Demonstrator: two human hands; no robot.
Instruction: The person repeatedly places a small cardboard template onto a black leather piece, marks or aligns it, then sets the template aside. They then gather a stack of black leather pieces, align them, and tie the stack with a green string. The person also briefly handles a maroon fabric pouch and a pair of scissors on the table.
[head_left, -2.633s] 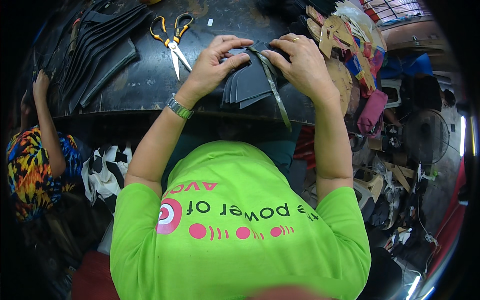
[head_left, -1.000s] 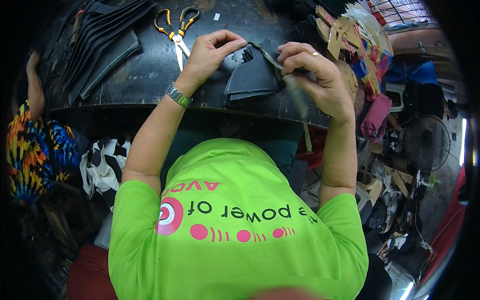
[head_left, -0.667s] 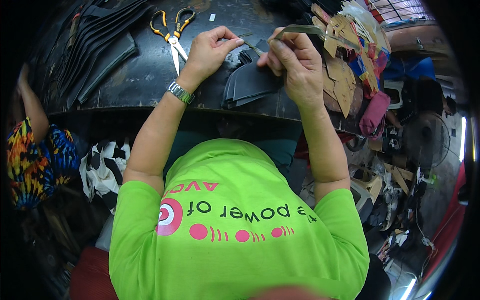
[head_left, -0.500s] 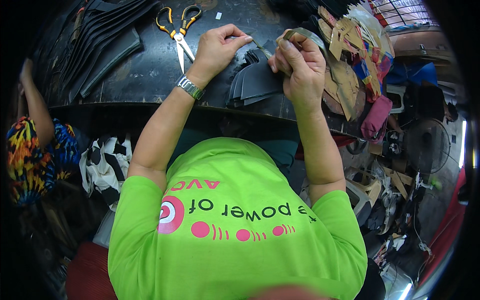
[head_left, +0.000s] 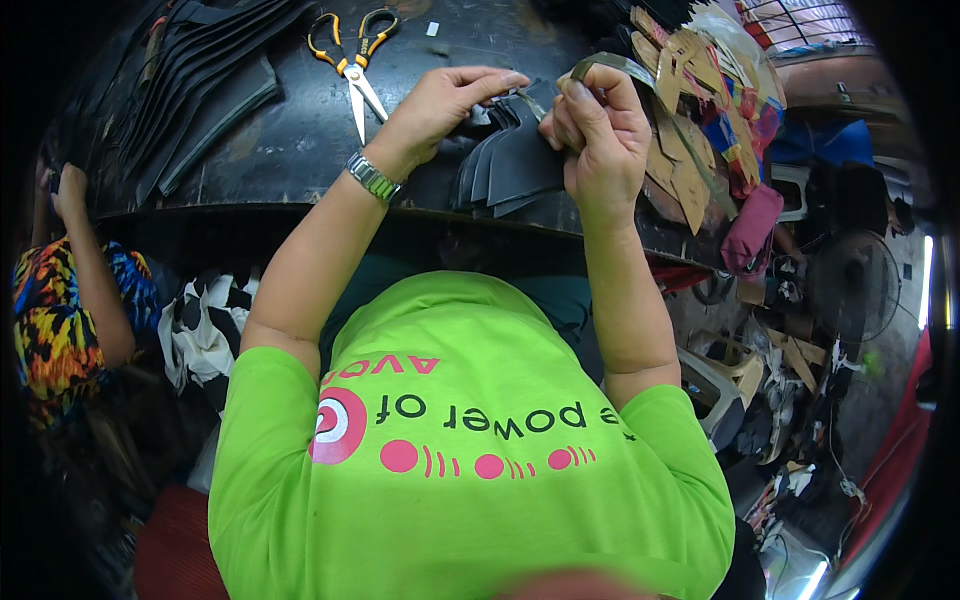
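My left hand (head_left: 445, 108) is closed, thumb and forefinger pinching the end of a thin greyish-green strip (head_left: 533, 106). My right hand (head_left: 607, 135) is closed around the same strip; a short length spans the gap between the two hands. From the right hand the strip loops over the fingers and trails down to the right across cardboard pieces. Below the hands, a fanned stack of dark grey, curved flat pieces (head_left: 515, 170) lies near the table's front edge. Scissors (head_left: 355, 78) with black-and-orange handles lie with blades parted, left of my left hand.
Long dark layered pieces (head_left: 215, 90) cover the left of the black table (head_left: 300, 170). Cardboard patterns (head_left: 680, 165) and a pink pouch (head_left: 750, 230) are at the right. A fan (head_left: 855, 290) stands beyond. Another person's arm (head_left: 95, 260) is at the far left.
My left hand has shifted slightly right and nearer to me, closer to my right hand. More of the strip now trails to the right. The other person's arm has moved.
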